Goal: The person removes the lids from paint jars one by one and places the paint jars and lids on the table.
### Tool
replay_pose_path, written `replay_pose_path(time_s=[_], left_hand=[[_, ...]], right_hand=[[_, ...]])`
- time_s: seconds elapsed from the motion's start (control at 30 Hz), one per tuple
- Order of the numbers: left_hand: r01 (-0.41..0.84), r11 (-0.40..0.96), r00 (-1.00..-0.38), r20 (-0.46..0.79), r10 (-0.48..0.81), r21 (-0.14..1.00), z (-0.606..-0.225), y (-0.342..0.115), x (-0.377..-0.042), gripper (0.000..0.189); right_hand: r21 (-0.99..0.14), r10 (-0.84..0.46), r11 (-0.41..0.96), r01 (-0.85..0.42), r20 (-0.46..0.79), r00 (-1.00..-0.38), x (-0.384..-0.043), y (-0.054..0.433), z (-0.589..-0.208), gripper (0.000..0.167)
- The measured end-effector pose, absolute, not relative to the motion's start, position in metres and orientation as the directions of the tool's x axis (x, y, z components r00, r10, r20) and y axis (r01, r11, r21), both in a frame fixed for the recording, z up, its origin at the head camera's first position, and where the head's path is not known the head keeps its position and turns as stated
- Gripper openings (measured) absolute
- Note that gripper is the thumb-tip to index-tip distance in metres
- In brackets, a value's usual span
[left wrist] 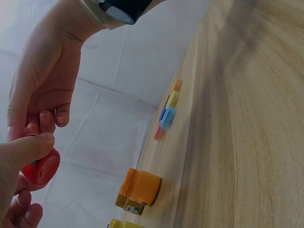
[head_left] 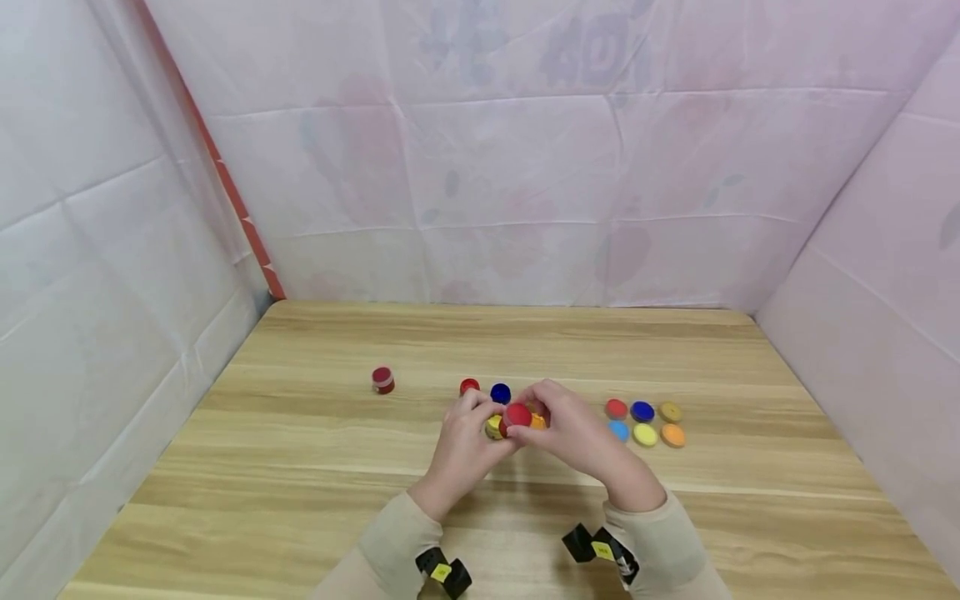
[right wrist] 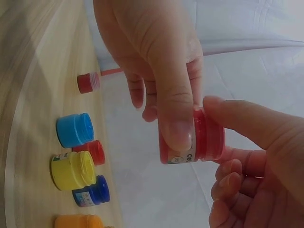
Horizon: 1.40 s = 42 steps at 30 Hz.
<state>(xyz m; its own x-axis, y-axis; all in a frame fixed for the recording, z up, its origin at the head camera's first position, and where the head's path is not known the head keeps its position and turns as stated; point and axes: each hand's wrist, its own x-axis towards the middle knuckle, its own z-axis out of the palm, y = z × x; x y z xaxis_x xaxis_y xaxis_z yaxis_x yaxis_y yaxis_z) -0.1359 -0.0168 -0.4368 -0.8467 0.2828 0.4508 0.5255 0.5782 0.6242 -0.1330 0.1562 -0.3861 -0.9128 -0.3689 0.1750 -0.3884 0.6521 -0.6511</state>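
Both hands meet around a small red paint jar (head_left: 517, 414) raised over the table. In the right wrist view my left hand (right wrist: 164, 61) grips the jar's body, its thumb across the label. My right hand (right wrist: 270, 147) pinches the jar's red lid (right wrist: 216, 141) at the other end. Close below the hands stand lidless jars: a yellow jar (right wrist: 71, 170), a light blue jar (right wrist: 75, 130), a red jar (right wrist: 96, 153), a dark blue jar (right wrist: 92, 192) and an orange jar (left wrist: 145, 186). Behind the orange one, a gold jar (left wrist: 129, 203) shows in the left wrist view.
Two rows of loose lids lie on the table to the right, among them a red lid (head_left: 617, 408), a dark blue lid (head_left: 642, 412) and an orange lid (head_left: 672, 435). A dark red jar (head_left: 383, 381) stands alone at the left. Cloth walls (head_left: 510, 200) border the wooden table (head_left: 300, 467).
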Motion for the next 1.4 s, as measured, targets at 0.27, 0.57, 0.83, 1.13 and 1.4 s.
replay_pose_path(time_s=[0.27,0.57,0.83,1.13,1.4], left_hand=[[0.517,0.575,-0.853,0.443,0.278,0.634,-0.4373,-0.0179,-0.1359,0.035],[0.498,0.581,-0.865,0.417,0.280,0.644,-0.4352,-0.0185,-0.1356,0.036],[0.482,0.591,-0.875,0.392,0.284,0.647,-0.4360,-0.0185,-0.1350,0.036],[0.498,0.587,-0.866,0.406,0.293,0.638,-0.4382,-0.0197,-0.1365,0.037],[0.522,0.589,-0.852,0.413,0.322,0.617,-0.4394,-0.0192,-0.1377,0.036]], right_hand=[[-0.645,-0.392,0.651,-0.401,0.167,-0.905,-0.1339,0.1561,-0.3860,0.037],[-0.627,-0.420,0.650,-0.428,0.172,-0.891,-0.1341,0.1576,-0.3866,0.035],[-0.654,-0.430,0.635,-0.411,0.142,-0.892,-0.1349,0.1595,-0.3882,0.032],[-0.661,-0.401,0.655,-0.366,0.107,-0.910,-0.1349,0.1591,-0.3866,0.041],[-0.635,-0.419,0.658,-0.405,0.139,-0.897,-0.1333,0.1623,-0.3865,0.032]])
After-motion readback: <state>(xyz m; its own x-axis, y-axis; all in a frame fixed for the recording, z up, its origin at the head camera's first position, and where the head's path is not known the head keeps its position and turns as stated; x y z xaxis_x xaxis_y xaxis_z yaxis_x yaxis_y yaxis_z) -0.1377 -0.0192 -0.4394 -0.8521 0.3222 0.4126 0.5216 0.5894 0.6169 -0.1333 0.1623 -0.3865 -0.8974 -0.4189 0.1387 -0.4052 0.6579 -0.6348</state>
